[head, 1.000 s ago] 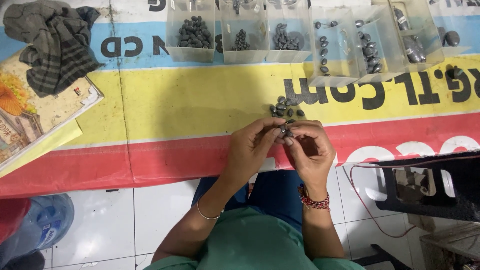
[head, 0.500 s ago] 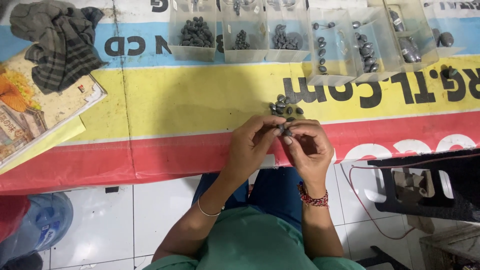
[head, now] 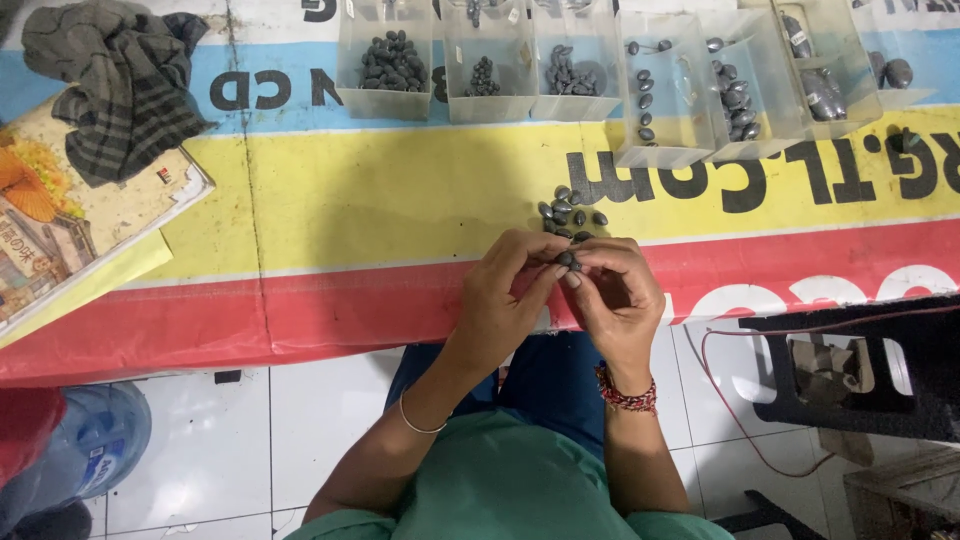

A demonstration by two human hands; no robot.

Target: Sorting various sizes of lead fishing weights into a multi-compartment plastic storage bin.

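At the far left a dark striped cloth lies bunched on the edge of a picture book, both resting on the banner-covered table. Along the far edge stands a row of clear plastic boxes holding dark oval beads sorted by size. Nearer, right of centre, a small loose pile of beads sits on the yellow stripe, just beyond the hands.

The left hand and the right hand meet at the near table edge, fingertips pressed together around one bead. Both hands' fingers are drawn narrow, pinching it from either side; the bead shows between the thumbs and forefingers, touching both.

The bead is small and smooth and held right over the table's edge, so a slip of the pinch could likely send it to the tiled floor or the person's lap. A knuckle brushing the loose pile could also scatter it.
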